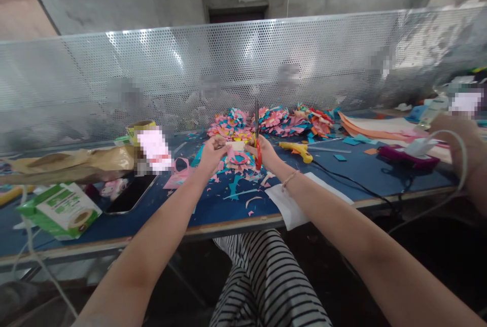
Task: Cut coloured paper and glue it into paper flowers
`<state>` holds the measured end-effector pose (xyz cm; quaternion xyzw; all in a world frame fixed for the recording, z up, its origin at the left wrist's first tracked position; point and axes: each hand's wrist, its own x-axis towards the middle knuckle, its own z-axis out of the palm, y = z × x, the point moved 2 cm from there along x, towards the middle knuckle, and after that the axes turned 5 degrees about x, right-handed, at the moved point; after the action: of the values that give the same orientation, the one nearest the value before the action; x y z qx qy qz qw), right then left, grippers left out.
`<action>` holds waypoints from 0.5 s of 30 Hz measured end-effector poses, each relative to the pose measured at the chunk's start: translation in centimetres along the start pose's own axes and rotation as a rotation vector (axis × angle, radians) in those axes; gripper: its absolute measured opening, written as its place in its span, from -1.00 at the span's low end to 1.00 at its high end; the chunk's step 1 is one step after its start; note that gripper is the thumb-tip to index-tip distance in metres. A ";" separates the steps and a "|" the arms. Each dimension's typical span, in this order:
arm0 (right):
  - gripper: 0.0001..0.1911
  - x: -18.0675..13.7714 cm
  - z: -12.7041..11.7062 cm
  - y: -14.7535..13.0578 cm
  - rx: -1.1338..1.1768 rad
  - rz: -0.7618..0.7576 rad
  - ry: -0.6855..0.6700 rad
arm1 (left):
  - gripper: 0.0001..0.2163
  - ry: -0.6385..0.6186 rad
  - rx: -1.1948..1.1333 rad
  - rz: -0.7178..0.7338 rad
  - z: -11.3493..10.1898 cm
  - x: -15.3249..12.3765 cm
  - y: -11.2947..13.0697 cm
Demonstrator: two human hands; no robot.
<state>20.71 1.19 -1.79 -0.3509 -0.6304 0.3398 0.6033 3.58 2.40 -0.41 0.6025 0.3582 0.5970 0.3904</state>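
My left hand (213, 154) pinches the left side of a small cream paper piece (236, 146), with a bit of pink at its lower edge. My right hand (266, 150) is closed at the right side of that paper. Scissors with red handles (259, 153) hang on the right hand, their blades pointing up and away from the paper. Below the hands are pink and blue paper scraps (235, 185). Behind them are heaped pink, blue and yellow paper flowers (234, 120). The right fingertips are partly hidden by the scissors.
A yellow glue gun (299, 150) with a black cord lies to the right, near a white sheet (289, 210) over the table edge. Left are a green-white box (61, 210), a dark phone (131, 194) and a lit phone (154, 147). Another person's arm (466, 154) is far right.
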 end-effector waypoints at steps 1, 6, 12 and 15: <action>-0.54 0.0 -0.4 -0.1 -0.098 -0.006 0.006 | -0.67 0.005 0.021 0.026 -0.3 0.2 0.0; -0.59 -0.8 -2.0 -1.3 -0.731 -0.110 -0.152 | -0.82 0.080 0.159 0.108 -2.9 1.5 -0.1; -0.48 -1.4 -2.2 -0.7 -1.068 -0.029 -0.365 | -0.80 0.158 0.229 0.137 -5.1 2.1 0.6; -0.49 -1.2 -2.2 -0.4 -1.105 0.000 -0.396 | -0.81 0.164 0.297 0.182 -5.0 1.8 1.3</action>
<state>22.93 -0.02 -1.99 -0.5434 -0.8147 0.0198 0.2014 -1.41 3.67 1.45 0.6329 0.4170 0.6173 0.2109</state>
